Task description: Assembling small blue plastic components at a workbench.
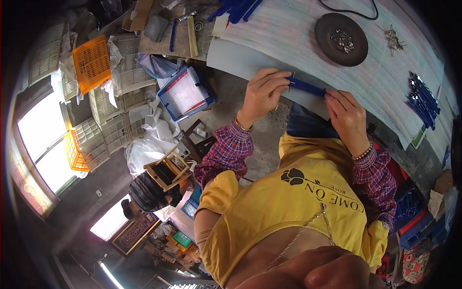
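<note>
Far L: orange plastic crate (91, 63), then blue bin (206, 91). L hand (260, 95) pinches one end of blue strip (308, 87), thin metal pin (292, 81) at fingertips; strip's over worktable's (274, 45) near edge. R hand (349, 118) grips other end. Beyond: dark round dish (325, 36) w/ small metal bits (344, 42). Far R: blue strip bundle (423, 103).

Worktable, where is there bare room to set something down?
The widest bare patch of white sheet lies between the far-left blue strips and the round dish; another, between the dish and the blue bundle at right. Metal pieces crowd the dish's right side. A blue piece between the left hand and right hand blocks part of the near edge.
</note>
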Demonstrator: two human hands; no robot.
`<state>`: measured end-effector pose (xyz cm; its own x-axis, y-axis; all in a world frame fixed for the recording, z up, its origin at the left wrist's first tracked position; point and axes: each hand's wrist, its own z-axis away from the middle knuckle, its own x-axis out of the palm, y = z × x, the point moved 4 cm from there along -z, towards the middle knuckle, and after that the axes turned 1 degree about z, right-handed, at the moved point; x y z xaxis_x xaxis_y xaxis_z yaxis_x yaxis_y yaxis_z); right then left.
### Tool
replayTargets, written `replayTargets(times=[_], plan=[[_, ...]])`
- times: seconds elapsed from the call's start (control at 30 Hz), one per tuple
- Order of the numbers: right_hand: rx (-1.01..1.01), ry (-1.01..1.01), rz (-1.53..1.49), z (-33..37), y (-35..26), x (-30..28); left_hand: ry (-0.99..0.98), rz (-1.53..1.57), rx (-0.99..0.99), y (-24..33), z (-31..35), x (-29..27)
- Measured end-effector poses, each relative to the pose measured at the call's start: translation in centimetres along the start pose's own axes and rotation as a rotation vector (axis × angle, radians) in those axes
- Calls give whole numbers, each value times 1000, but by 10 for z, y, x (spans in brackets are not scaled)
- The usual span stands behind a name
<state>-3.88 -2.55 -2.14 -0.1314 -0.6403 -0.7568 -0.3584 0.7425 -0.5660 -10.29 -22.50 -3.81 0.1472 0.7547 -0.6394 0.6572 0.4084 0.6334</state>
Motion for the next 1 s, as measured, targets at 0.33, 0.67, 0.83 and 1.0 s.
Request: replayTargets(times=[0.33,0.67,0.83,1.0], plan=[[42,76,-66,0,0,-8,0,430,-413,0,-7,-2],[553,-181,-666,28,8,-8,-80,928,-484,31,-69,19],[728,-220,-1140,30,12,1,-186,943,-447,44,-78,36],[792,-134,-1279,35,15,-1,-64,940,-503,54,-83,52]])
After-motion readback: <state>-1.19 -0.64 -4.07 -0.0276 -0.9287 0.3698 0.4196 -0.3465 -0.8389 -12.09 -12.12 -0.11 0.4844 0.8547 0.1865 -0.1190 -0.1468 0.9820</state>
